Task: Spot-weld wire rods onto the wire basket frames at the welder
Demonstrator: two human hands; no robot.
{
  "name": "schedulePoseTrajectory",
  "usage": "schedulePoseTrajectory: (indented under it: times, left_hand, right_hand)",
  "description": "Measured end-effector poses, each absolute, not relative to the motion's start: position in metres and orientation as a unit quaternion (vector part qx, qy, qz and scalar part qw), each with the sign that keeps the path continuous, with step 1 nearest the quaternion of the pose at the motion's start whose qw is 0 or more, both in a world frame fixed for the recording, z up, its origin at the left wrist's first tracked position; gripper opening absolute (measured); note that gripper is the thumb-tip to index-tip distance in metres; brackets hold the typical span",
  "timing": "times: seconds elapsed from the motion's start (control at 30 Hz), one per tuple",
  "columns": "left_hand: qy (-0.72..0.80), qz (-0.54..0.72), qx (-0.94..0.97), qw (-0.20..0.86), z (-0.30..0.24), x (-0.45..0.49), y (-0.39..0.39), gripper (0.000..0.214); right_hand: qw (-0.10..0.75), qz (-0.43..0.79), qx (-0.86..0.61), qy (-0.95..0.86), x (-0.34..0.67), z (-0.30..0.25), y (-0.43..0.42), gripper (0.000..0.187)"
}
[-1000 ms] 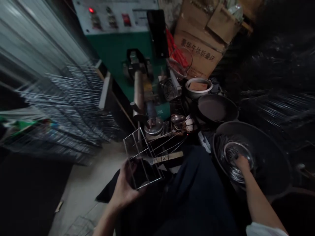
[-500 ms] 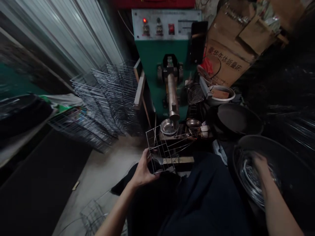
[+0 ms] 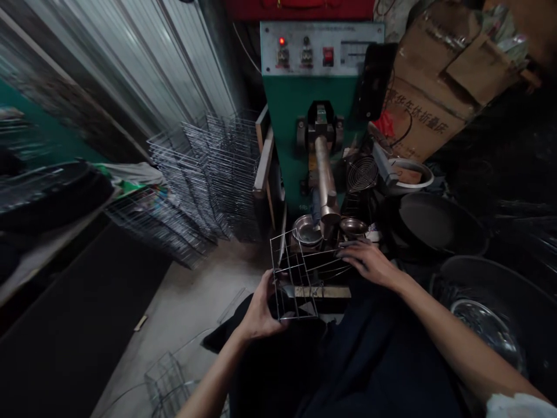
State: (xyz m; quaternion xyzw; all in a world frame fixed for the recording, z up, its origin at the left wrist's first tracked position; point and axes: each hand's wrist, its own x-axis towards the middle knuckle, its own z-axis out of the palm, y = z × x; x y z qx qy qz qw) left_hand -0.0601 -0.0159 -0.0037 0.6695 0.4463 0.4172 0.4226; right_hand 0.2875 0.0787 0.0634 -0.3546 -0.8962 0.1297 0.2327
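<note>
My left hand [image 3: 260, 313] is closed around the near left corner of a small wire frame basket [image 3: 292, 277], holding it over my lap in front of the green machine [image 3: 319, 104]. My right hand [image 3: 369, 264] rests at the basket's far right side, beside the machine's metal cylinder [image 3: 324, 174]. Its fingers point left, pressed close together over the thin wires. Whether they pinch anything is too fine to see. A dark basin [image 3: 522, 284] of shiny wire rings [image 3: 487, 325] stands to my right.
Stacks of wire racks [image 3: 204, 174] lean against the corrugated wall on the left. Dark pans [image 3: 439, 223], a white bowl [image 3: 411, 174], a small fan [image 3: 361, 173] and cardboard boxes [image 3: 430, 110] crowd the right. Another wire frame [image 3: 165, 383] lies on the concrete floor.
My right hand has left the basin of wire rings and moved left to the basket's far side. The left hand keeps its hold on the basket; the view swung left.
</note>
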Motion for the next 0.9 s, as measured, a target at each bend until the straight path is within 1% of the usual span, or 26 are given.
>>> schedulePoseTrajectory:
  times: [0.1, 0.2, 0.3, 0.47, 0.6, 0.7, 0.77, 0.9]
  left_hand:
    - [0.432, 0.426, 0.664, 0.437, -0.005, -0.062, -0.011, 0.096]
    - [0.424, 0.432, 0.669, 0.431, -0.006, -0.063, -0.006, 0.094]
    - [0.425, 0.436, 0.67, 0.425, -0.01, -0.066, -0.005, 0.097]
    - [0.407, 0.454, 0.675, 0.417, -0.009, -0.068, -0.009, 0.104]
    - [0.4, 0.466, 0.675, 0.408, -0.009, -0.069, -0.005, 0.101]
    - [0.416, 0.462, 0.679, 0.391, -0.015, -0.071, -0.005, 0.1]
    - [0.438, 0.45, 0.682, 0.374, -0.018, -0.073, -0.011, 0.104]
    - [0.482, 0.426, 0.685, 0.341, -0.008, -0.073, -0.028, 0.111]
  right_hand:
    - [0.247, 0.093, -0.357, -0.896, 0.283, 0.057, 0.077, 0.032]
    - [0.275, 0.061, -0.35, -0.893, 0.275, 0.057, 0.076, 0.029]
    - [0.29, 0.057, -0.343, -0.892, 0.269, 0.06, 0.078, 0.026]
    - [0.323, 0.066, -0.331, -0.884, 0.267, 0.072, 0.079, 0.029]
    - [0.323, 0.051, -0.332, -0.885, 0.264, 0.074, 0.08, 0.028]
    - [0.322, 0.044, -0.337, -0.884, 0.259, 0.068, 0.084, 0.027]
    - [0.33, 0.045, -0.335, -0.881, 0.257, 0.065, 0.085, 0.027]
    - [0.353, 0.05, -0.321, -0.878, 0.26, 0.075, 0.079, 0.032]
